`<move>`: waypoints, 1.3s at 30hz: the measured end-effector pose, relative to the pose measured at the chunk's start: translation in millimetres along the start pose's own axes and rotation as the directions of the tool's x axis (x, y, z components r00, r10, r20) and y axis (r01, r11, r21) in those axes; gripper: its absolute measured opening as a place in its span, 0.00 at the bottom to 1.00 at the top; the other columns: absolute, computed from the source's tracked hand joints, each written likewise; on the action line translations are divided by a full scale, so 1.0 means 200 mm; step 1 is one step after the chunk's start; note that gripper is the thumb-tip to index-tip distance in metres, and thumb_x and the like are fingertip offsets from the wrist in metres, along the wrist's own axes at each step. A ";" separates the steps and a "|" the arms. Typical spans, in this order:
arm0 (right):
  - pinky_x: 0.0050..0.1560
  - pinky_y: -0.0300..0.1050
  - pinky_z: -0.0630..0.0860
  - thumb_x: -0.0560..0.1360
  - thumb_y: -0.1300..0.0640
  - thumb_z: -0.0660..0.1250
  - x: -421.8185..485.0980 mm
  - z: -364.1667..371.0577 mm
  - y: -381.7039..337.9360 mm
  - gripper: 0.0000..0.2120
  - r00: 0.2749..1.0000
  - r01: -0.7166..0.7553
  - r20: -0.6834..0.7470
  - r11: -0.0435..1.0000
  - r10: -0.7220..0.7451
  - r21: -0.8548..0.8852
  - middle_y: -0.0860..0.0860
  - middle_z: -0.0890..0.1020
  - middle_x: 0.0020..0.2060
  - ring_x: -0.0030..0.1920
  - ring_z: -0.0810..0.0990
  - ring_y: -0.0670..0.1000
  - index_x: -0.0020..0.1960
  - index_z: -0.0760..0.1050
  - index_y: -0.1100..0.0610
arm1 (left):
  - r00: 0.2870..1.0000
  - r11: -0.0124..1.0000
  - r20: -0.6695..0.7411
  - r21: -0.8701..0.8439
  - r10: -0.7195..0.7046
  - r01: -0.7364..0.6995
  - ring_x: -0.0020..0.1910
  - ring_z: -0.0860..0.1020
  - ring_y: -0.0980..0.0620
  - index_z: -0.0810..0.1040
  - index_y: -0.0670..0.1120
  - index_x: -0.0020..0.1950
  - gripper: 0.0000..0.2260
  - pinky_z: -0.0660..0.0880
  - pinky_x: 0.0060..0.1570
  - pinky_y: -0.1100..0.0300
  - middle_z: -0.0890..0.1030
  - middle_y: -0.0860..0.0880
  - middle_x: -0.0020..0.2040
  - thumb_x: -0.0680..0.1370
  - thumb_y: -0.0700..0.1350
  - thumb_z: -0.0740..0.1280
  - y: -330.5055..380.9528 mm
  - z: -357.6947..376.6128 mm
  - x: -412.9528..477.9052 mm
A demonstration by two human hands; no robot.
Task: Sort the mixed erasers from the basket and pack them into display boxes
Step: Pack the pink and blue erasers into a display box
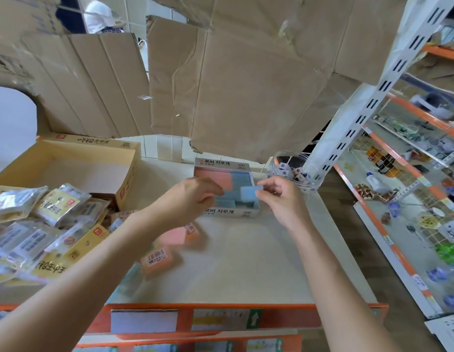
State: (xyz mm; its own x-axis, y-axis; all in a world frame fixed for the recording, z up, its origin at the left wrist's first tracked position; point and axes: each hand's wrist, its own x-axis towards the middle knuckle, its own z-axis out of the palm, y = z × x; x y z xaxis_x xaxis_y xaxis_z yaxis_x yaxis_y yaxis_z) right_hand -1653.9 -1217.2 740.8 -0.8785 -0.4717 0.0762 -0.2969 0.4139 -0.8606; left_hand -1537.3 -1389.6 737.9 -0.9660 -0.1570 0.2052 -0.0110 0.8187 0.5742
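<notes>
box (222, 212) at 12 o'clock on the table (246, 270), mostly full: pink at its 10 o'clock, blue at 3. right grip (279, 196) pinches a blue eraser (247, 194) over the blue rows. left grip (195, 196) sits on the blue rows, can't tell if it's holding anything. pink erasers (157, 260) lie loose at the box's 7 o'clock, not yet packed.
</notes>
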 end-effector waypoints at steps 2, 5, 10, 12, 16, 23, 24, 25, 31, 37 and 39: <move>0.45 0.45 0.73 0.71 0.62 0.70 0.02 0.01 0.02 0.09 1.000 0.001 0.012 0.996 0.000 -0.085 0.46 0.80 0.35 0.38 0.77 0.48 0.41 0.76 0.47 | 0.996 0.996 0.057 0.064 0.063 -0.067 0.60 0.74 0.51 0.78 0.44 0.60 0.13 0.65 0.59 0.65 0.77 0.50 0.62 0.78 0.38 0.61 0.01 0.03 0.00; 0.46 0.44 0.73 0.71 0.61 0.69 0.03 0.03 0.03 0.07 0.998 0.003 0.065 0.983 0.009 -0.182 0.48 0.81 0.37 0.39 0.78 0.48 0.42 0.77 0.49 | 0.990 0.986 0.108 0.131 0.086 -0.100 0.60 0.74 0.48 0.79 0.44 0.60 0.12 0.68 0.60 0.57 0.78 0.50 0.61 0.78 0.40 0.61 -0.01 0.07 0.01; 0.37 0.40 0.67 0.72 0.58 0.67 0.03 0.04 0.01 0.04 0.994 0.058 0.109 0.921 -0.017 -0.384 0.45 0.79 0.36 0.38 0.75 0.47 0.45 0.78 0.52 | 0.985 0.990 0.168 0.124 0.040 -0.062 0.61 0.71 0.52 0.77 0.48 0.62 0.13 0.65 0.61 0.61 0.77 0.53 0.61 0.78 0.42 0.62 -0.05 0.08 0.01; 0.37 0.40 0.66 0.72 0.59 0.66 0.03 0.04 0.00 0.04 0.993 0.091 0.104 0.898 -0.051 -0.431 0.46 0.81 0.38 0.40 0.76 0.48 0.44 0.79 0.53 | 0.983 0.991 0.177 0.117 0.036 -0.058 0.61 0.71 0.53 0.77 0.49 0.62 0.13 0.65 0.61 0.60 0.76 0.53 0.61 0.78 0.42 0.63 -0.05 0.08 0.02; 0.38 0.40 0.65 0.73 0.59 0.66 0.03 0.04 0.00 0.05 0.991 0.119 0.107 0.879 -0.078 -0.461 0.48 0.82 0.40 0.40 0.76 0.47 0.46 0.81 0.56 | 0.982 0.991 0.188 0.119 0.032 -0.055 0.62 0.70 0.53 0.76 0.49 0.63 0.14 0.65 0.63 0.58 0.76 0.54 0.62 0.78 0.43 0.63 -0.06 0.08 0.02; 0.41 0.39 0.63 0.75 0.61 0.66 0.05 0.06 0.04 0.06 0.984 0.178 0.112 0.849 -0.141 -0.497 0.47 0.73 0.43 0.42 0.71 0.45 0.49 0.81 0.57 | 0.982 0.991 0.187 0.120 0.031 -0.055 0.62 0.70 0.53 0.75 0.50 0.64 0.14 0.65 0.62 0.57 0.75 0.55 0.62 0.78 0.45 0.63 -0.07 0.08 0.02; 0.42 0.40 0.64 0.75 0.61 0.66 0.05 0.07 0.05 0.06 0.983 0.182 0.117 0.844 -0.142 -0.505 0.48 0.73 0.44 0.42 0.71 0.46 0.48 0.81 0.57 | 0.982 0.991 0.187 0.119 0.030 -0.053 0.62 0.70 0.53 0.75 0.50 0.64 0.14 0.65 0.62 0.57 0.75 0.55 0.62 0.78 0.45 0.63 -0.07 0.08 0.02; 0.43 0.40 0.66 0.75 0.62 0.66 0.05 0.08 0.06 0.06 0.982 0.187 0.120 0.839 -0.146 -0.511 0.49 0.73 0.45 0.42 0.71 0.46 0.48 0.81 0.57 | 0.982 0.992 0.189 0.116 0.027 -0.050 0.62 0.71 0.53 0.75 0.50 0.64 0.14 0.65 0.62 0.58 0.75 0.55 0.62 0.78 0.45 0.63 -0.08 0.08 0.02; 0.41 0.43 0.65 0.73 0.55 0.69 0.05 0.07 0.05 0.04 0.972 0.229 0.170 0.831 -0.164 -0.507 0.48 0.73 0.42 0.41 0.70 0.46 0.47 0.81 0.54 | 0.982 0.991 0.187 0.121 0.038 -0.062 0.62 0.70 0.55 0.74 0.50 0.65 0.15 0.64 0.61 0.63 0.75 0.56 0.63 0.78 0.45 0.62 -0.08 0.08 0.02; 0.39 0.41 0.64 0.71 0.55 0.72 0.06 0.08 0.02 0.02 0.980 0.174 0.171 0.848 -0.100 -0.500 0.43 0.74 0.37 0.39 0.71 0.45 0.41 0.80 0.53 | 0.983 0.992 0.182 0.113 0.036 -0.058 0.62 0.70 0.54 0.75 0.51 0.64 0.15 0.64 0.61 0.62 0.75 0.56 0.62 0.78 0.45 0.63 -0.08 0.09 0.02; 0.37 0.41 0.65 0.71 0.57 0.72 0.07 0.08 0.01 0.01 0.980 0.162 0.185 0.843 -0.076 -0.513 0.43 0.75 0.35 0.37 0.72 0.45 0.40 0.81 0.53 | 0.983 0.991 0.182 0.124 0.029 -0.052 0.62 0.69 0.55 0.74 0.51 0.65 0.15 0.63 0.60 0.64 0.74 0.57 0.63 0.78 0.46 0.63 -0.08 0.09 0.01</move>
State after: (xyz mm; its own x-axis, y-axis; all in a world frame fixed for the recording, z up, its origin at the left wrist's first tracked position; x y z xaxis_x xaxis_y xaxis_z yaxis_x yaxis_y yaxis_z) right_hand -1660.6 -1235.6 733.1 -0.7692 -0.6373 0.0468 -0.5845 0.6721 -0.4545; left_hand -1544.4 -1393.8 715.4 -0.9968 -0.0302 0.0740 0.0073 0.8877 0.4604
